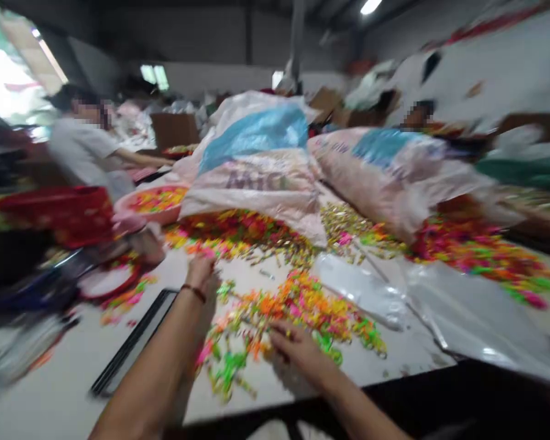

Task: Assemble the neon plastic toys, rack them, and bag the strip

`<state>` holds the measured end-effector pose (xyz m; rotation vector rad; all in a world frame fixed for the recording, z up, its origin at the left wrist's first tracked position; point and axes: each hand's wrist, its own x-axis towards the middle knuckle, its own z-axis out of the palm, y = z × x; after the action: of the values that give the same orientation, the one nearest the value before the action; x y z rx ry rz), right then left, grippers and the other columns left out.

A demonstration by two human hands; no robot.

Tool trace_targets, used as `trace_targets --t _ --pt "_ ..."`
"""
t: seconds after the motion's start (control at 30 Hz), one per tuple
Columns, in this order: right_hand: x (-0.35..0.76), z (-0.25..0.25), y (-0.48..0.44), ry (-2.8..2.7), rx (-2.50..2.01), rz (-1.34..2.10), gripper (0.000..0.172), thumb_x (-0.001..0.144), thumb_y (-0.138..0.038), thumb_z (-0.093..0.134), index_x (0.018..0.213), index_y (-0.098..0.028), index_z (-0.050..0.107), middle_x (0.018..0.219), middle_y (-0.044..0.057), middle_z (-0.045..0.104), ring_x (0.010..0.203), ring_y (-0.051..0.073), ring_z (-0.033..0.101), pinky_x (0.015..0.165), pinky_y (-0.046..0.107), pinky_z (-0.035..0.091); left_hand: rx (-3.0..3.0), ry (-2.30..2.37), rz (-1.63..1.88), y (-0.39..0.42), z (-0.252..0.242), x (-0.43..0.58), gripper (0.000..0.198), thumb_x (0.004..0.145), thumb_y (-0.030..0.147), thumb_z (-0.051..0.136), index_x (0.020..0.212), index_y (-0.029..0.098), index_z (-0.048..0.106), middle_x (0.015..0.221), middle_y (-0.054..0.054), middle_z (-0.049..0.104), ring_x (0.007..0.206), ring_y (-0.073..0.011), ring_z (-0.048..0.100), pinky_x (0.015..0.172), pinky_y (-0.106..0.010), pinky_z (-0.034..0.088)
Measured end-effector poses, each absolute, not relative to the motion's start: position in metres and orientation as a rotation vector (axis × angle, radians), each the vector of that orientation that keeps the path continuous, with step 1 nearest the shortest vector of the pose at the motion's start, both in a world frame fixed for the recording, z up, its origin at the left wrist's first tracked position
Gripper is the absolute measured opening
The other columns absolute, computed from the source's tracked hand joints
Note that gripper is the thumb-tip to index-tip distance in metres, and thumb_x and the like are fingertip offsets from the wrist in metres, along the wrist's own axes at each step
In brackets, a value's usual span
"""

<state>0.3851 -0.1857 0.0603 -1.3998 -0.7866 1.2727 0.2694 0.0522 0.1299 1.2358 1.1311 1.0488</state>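
My left hand reaches to the near edge of the heap spilling from a big woven sack. Pink pieces show at its fingertips, but blur hides how the fingers are set. My right hand is low over the front of a loose pile of small bright plastic pieces, orange, yellow, pink and green, some with gold-coloured metal parts. Its fingers are bent and close together, and what lies between them is too blurred to name. Green pieces lie between my two forearms.
A dark-framed flat tray lies left of my left forearm. Clear plastic bags cover the table's right side. A second sack spills more pieces. At left are a pink basin and a seated person; another person is far right.
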Motion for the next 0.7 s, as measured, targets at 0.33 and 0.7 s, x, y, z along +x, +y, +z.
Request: trace_targets --t 0.33,0.7 --pt "0.372 0.081 -0.175 -0.825 -1.343 1.268 0.043 0.072 -0.055 0.073 0.096 -0.019 0.067 0.069 -0.003 0.058 0.051 0.007 0.04 0.048 0.022 0.031 0.694 0.688 0.789 -0.052 0.097 0.217 0.025 0.072 0.031 0.075 0.078 0.014 0.057 0.073 -0.001 0.057 0.06 -0.0056 0.05 0.044 -0.014 0.032" --pt "0.371 0.087 -0.181 -0.803 -1.292 1.134 0.036 0.079 -0.053 0.068 0.089 -0.019 0.062 0.073 -0.002 0.061 0.048 0.006 0.037 0.045 0.023 0.027 0.801 0.719 0.84 -0.117 0.092 0.242 0.035 0.079 0.044 0.069 0.073 0.016 0.049 0.062 0.003 0.055 0.049 -0.0042 0.044 0.043 -0.015 0.028"
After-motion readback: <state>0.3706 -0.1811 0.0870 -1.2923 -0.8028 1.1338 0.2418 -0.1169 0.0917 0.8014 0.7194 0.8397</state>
